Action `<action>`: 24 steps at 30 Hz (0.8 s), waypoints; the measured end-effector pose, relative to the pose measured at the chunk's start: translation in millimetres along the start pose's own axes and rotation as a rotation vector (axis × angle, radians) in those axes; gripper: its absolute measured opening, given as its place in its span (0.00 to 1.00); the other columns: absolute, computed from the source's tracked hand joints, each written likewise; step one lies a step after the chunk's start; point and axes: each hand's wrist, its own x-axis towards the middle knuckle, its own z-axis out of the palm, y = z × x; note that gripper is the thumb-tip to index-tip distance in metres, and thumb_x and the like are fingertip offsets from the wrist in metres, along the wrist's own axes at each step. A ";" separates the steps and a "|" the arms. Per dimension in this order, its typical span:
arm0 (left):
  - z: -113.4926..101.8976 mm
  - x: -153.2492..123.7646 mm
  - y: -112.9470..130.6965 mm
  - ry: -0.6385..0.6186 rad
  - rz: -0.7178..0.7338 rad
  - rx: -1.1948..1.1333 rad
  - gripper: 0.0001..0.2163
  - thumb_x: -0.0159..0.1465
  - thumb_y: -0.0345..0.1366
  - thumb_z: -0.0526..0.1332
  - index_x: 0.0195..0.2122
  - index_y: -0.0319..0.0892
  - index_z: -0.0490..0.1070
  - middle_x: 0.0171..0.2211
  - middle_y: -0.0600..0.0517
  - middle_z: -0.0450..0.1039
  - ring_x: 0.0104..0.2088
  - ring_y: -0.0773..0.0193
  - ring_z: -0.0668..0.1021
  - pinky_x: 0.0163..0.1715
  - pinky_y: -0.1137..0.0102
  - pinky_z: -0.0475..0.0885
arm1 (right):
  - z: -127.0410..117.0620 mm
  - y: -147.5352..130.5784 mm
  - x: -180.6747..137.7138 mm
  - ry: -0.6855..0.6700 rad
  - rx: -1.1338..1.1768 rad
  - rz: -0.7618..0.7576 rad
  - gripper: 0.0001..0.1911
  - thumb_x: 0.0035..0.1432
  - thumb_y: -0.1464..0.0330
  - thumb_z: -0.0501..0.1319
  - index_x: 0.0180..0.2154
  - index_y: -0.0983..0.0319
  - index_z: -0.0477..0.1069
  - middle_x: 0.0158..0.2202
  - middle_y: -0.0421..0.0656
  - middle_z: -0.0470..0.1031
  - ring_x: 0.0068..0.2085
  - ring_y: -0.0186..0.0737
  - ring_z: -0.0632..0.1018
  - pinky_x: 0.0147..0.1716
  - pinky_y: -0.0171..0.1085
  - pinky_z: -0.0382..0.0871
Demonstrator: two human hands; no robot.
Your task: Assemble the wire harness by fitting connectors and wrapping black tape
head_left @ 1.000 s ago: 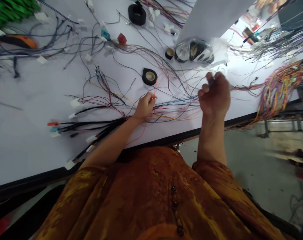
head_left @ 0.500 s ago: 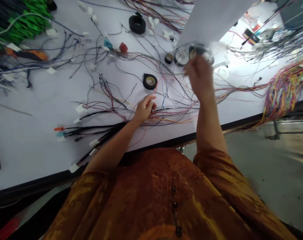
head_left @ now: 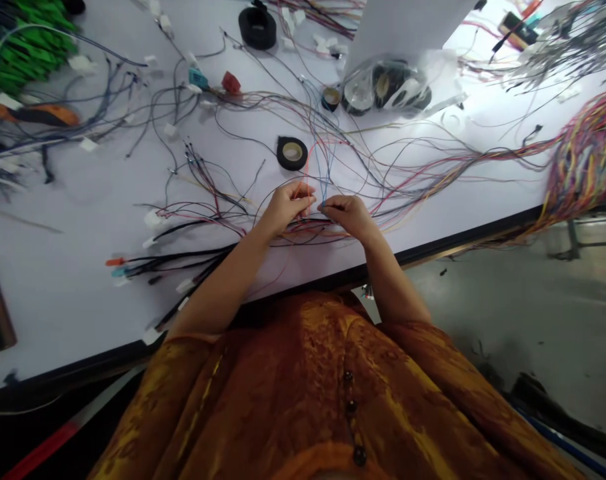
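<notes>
My left hand (head_left: 289,205) is closed in a pinch, with an orange wire (head_left: 309,160) running up from its fingers. Close beside it, my right hand (head_left: 349,212) pinches a thin blue wire (head_left: 327,175). Under both hands lies a wire harness, whose black sleeved branches (head_left: 193,253) spread left to small connectors. Its loose wires (head_left: 433,175) trail off to the right. Just beyond the left hand lies a roll of black tape (head_left: 292,153).
Behind the hands are a smaller tape roll (head_left: 330,99) and a clear plastic bag (head_left: 440,80) with rolls inside. A multicoloured wire bundle (head_left: 585,150) hangs over the table's right edge. An orange-black tool (head_left: 45,115) lies at left, near green-tagged wires (head_left: 27,50).
My right hand has come back from the plastic bag, down and left to beside my left hand, and now pinches the blue wire. The left hand stays near the same spot.
</notes>
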 end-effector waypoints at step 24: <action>17.1 6.7 6.4 -0.006 -0.005 0.237 0.05 0.54 0.24 0.63 0.28 0.40 0.70 0.19 0.56 0.67 0.17 0.71 0.67 0.15 0.75 0.59 | 20.9 11.4 -3.7 0.189 0.076 0.076 0.02 0.52 0.68 0.60 0.28 0.59 0.68 0.20 0.37 0.68 0.24 0.34 0.69 0.25 0.35 0.62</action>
